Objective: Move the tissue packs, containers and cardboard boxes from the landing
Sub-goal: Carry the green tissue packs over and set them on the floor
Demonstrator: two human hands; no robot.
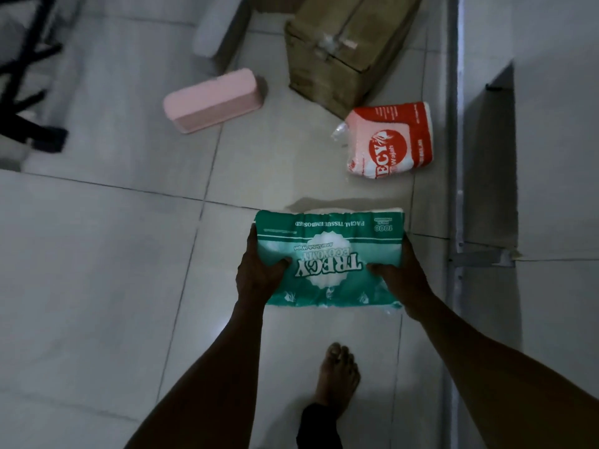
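Above tiled floor [97,254]; both hands grip green tissue pack [329,254].

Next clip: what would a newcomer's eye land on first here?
The green pack, low in the middle, stands out first, held at its two sides by the person's left grip and right grip. Beyond it on the tiled floor lie a red pack to the right, a pink container to the left, and a box at the top.
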